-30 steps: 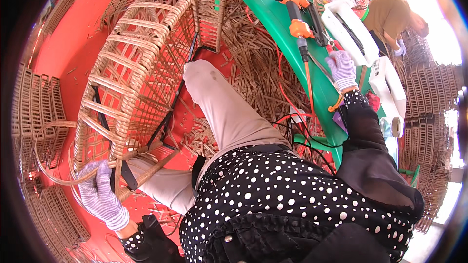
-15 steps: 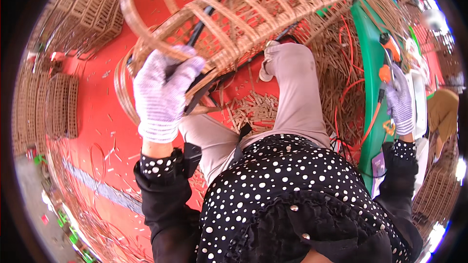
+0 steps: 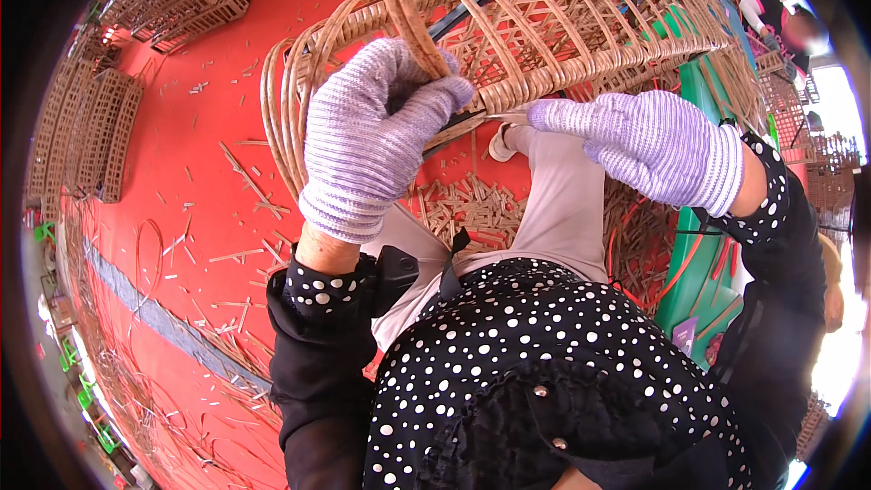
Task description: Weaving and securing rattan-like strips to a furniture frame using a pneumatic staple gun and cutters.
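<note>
A brown woven basket [image 3: 581, 23] of plastic-like or rattan strips lies across the upper middle, tilted, with open lattice sides. My left hand [image 3: 367, 141], in a striped lilac glove, is closed at its near rim, pinching a brown strip [image 3: 399, 0] that rises in a loop. A dark strip [image 3: 454, 130] runs along the rim beside the thumb. My right hand [image 3: 667, 150], gloved alike, has come to the rim from the right. Its index finger stretches along a thin metal-tipped tool [image 3: 510, 116], whose tip meets the rim near my left thumb; its handle is hidden.
Cut strip scraps [image 3: 476, 204] litter the red floor [image 3: 200, 245] by my legs. A green table [image 3: 694, 281] stands at the right, with an orange cord [image 3: 676, 281] near it. Stacked brown baskets [image 3: 95, 127] stand at the left. Another person [image 3: 787, 32] is at the far right.
My right hand has moved from beside the orange tools at the green table to the basket rim, bringing the thin tool. My left hand and the basket have shifted rightward.
</note>
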The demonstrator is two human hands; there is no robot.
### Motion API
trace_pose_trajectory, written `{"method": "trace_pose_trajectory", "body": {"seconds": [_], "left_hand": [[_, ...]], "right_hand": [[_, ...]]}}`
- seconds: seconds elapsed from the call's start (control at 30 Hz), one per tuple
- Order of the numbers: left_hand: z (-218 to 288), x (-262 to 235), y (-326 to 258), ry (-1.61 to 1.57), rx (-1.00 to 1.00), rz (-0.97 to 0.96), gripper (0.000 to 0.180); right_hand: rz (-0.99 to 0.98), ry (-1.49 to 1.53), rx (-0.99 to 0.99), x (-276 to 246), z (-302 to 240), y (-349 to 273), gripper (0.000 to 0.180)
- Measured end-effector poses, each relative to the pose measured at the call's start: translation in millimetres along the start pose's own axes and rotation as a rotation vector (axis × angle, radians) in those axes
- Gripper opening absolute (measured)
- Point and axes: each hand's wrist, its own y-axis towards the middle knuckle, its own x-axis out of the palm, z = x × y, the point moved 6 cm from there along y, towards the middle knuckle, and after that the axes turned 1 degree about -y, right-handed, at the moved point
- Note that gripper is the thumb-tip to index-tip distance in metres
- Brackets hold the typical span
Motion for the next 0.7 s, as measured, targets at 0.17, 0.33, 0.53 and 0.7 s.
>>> {"method": "trace_pose_trajectory", "body": {"seconds": [0.17,0.33,0.53,0.7], "left_hand": [[1.8,-0.8,-0.5,0.01,0.031,0.005,0.016],[0.5,-0.7,-1.8,0.005,0.033,0.004,0.017],[-0.2,0.1,-3.4,-0.029,0.028,-0.039,0.015],[2.4,1.8,-2.0,-0.078,0.033,-0.067,0.015]], "right_hand": [[0.038,0.066,-0.137,-4.5,2.0,9.9,0.042],[-0.12,0.084,-0.131,-21.4,-4.7,26.8,0.039],[-0.397,-0.138,-0.132,-32.7,-18.1,42.3,0.049],[-0.073,-0.523,0.1,5.8,-37.5,10.7,0.05]]}}
